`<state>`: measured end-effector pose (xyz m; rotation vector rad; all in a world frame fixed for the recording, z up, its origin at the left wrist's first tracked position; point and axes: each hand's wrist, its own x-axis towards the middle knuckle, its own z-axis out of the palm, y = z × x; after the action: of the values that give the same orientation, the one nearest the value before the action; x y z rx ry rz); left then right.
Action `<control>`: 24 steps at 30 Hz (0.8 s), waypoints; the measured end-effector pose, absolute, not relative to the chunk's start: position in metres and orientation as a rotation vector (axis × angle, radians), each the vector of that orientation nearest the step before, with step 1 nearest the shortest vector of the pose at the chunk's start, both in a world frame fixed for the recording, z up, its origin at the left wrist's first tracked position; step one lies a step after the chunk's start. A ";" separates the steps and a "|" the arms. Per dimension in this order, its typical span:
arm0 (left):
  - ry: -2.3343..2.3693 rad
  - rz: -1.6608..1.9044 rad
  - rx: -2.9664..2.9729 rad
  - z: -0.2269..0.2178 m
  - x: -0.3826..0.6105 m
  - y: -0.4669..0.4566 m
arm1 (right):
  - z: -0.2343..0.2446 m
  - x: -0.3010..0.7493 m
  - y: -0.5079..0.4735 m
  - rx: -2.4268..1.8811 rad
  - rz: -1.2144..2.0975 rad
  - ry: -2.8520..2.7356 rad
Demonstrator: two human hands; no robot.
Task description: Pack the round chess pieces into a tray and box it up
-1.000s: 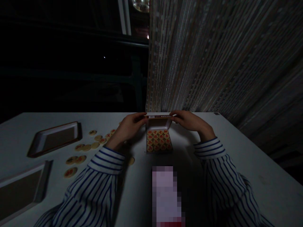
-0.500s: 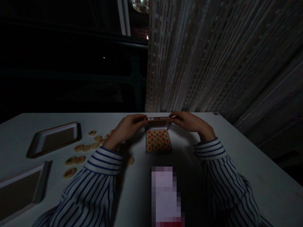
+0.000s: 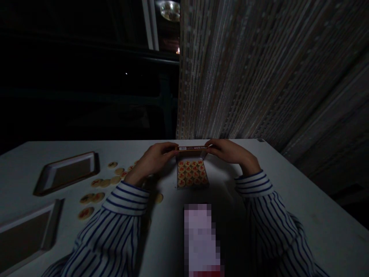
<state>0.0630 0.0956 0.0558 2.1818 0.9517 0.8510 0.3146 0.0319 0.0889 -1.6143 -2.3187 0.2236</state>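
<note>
A small open box (image 3: 192, 175) lies on the pale table (image 3: 288, 184), filled with round pale game pieces with red marks. Its lid (image 3: 191, 148) is tilted over the far end of the box. My left hand (image 3: 154, 158) pinches the lid's left end. My right hand (image 3: 230, 153) pinches its right end. Both wrists wear blue-striped white sleeves.
Several loose round pieces (image 3: 99, 188) lie on the table left of my left arm. Two shallow dark-rimmed trays, one (image 3: 67, 172) at the far left and one (image 3: 27, 231) at the near left edge. A beaded curtain (image 3: 259, 69) hangs behind the table.
The lid has dropped slightly lower over the box while both hands kept hold of its ends. The view shifted down a little.
</note>
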 end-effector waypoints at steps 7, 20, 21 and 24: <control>0.999 0.816 2.205 0.059 0.063 0.090 | 0.087 0.315 0.031 -1.648 0.205 -2.323; 1.009 0.835 2.186 0.058 0.061 0.085 | 0.087 0.311 0.025 -1.687 0.184 -2.319; 1.011 0.840 2.187 0.058 0.061 0.084 | 0.087 0.311 0.024 -1.686 0.181 -2.320; 0.992 0.862 2.173 0.054 0.060 0.084 | 0.086 0.310 0.022 -1.681 0.164 -2.324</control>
<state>0.0601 0.0838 0.0544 2.1730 0.9920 0.8621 0.3103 0.0219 0.0862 -1.6805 -2.3238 0.1640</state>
